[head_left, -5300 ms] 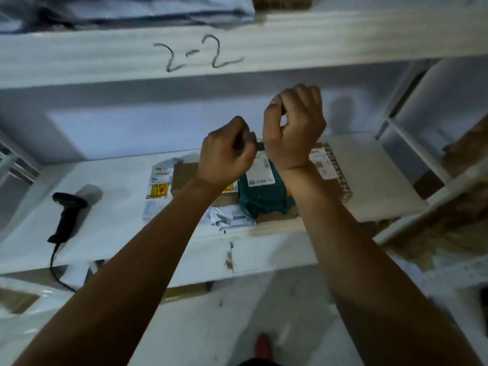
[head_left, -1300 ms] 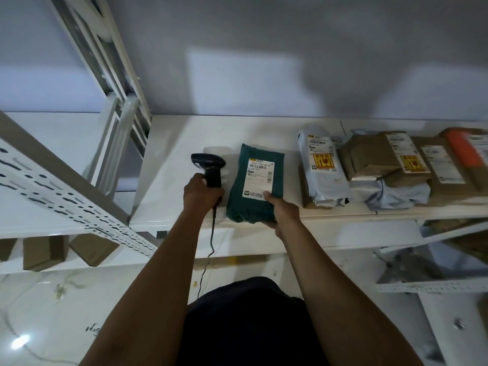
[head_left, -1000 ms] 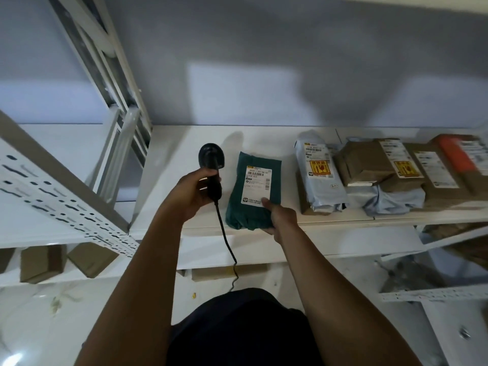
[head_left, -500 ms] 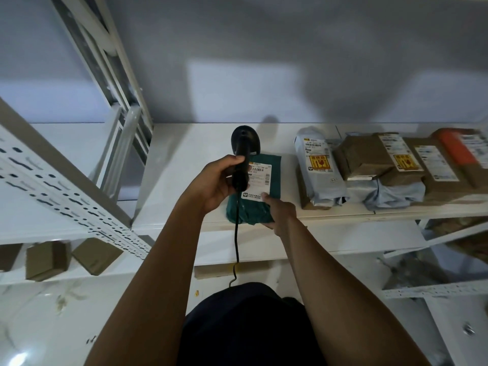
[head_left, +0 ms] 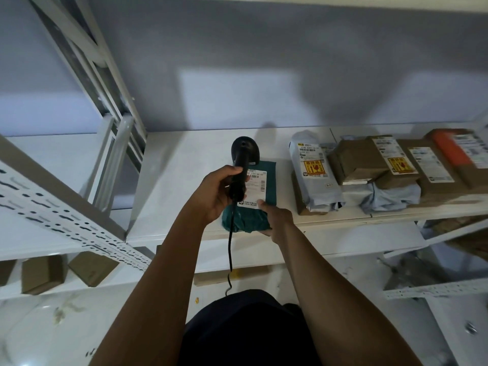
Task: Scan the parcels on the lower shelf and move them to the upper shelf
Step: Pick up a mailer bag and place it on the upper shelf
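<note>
A dark green parcel [head_left: 269, 186] with a white label lies near the front edge of the white lower shelf [head_left: 179, 175]. My right hand [head_left: 276, 217] grips its near right corner, thumb on the label. My left hand [head_left: 216, 191] holds a black barcode scanner [head_left: 241, 165] by its handle, head up, just over the label's left side. The scanner's cable hangs down in front of the shelf. To the right lie a grey mailer [head_left: 314, 175], brown boxes [head_left: 361, 159] and an orange-topped parcel [head_left: 456, 151].
A white shelf upright [head_left: 116, 143] stands to the left, with a perforated rail [head_left: 52, 212] slanting across the lower left. Small cardboard boxes [head_left: 42, 273] sit on a lower level at left. The underside of the upper shelf crosses the top edge.
My left hand picked the scanner up off the shelf and carried it right, over the green parcel's label. My right hand has kept its hold on the parcel's corner.
</note>
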The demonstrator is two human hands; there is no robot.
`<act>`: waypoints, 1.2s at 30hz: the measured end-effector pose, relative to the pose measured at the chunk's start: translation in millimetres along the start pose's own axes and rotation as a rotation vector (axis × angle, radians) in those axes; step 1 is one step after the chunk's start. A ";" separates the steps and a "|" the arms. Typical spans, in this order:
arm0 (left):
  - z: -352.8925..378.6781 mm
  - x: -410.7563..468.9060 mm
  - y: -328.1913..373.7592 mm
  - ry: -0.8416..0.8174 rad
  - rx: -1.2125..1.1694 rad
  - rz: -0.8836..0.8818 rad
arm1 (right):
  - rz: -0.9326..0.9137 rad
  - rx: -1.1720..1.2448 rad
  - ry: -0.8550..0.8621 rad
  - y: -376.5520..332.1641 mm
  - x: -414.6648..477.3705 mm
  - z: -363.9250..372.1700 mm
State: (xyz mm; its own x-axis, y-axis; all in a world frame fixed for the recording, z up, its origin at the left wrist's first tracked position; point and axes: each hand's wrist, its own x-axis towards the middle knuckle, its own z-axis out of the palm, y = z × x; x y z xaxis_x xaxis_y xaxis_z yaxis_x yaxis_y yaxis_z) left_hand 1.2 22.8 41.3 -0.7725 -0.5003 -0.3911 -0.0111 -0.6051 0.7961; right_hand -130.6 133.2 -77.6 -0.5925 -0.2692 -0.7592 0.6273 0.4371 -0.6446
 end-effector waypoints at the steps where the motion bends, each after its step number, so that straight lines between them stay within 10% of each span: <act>1: -0.1 0.9 -0.1 0.003 0.001 0.000 | 0.000 -0.003 -0.003 0.4 1.1 -0.5; 32: 2.9 4.6 1.2 0.054 -0.019 0.014 | 0.000 0.001 -0.012 -4.2 -6.1 -0.6; 36: -9.5 15.0 7.1 0.282 0.318 0.019 | 0.002 0.009 -0.034 -5.2 -10.2 -1.2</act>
State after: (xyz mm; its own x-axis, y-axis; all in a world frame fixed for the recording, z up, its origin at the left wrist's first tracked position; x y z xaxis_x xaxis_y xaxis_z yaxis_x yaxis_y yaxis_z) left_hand -4.4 5.1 36.7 -0.5712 -0.6861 -0.4505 -0.2275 -0.3950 0.8901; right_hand -128.5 134.7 -66.4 -0.5742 -0.2972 -0.7628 0.6327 0.4303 -0.6439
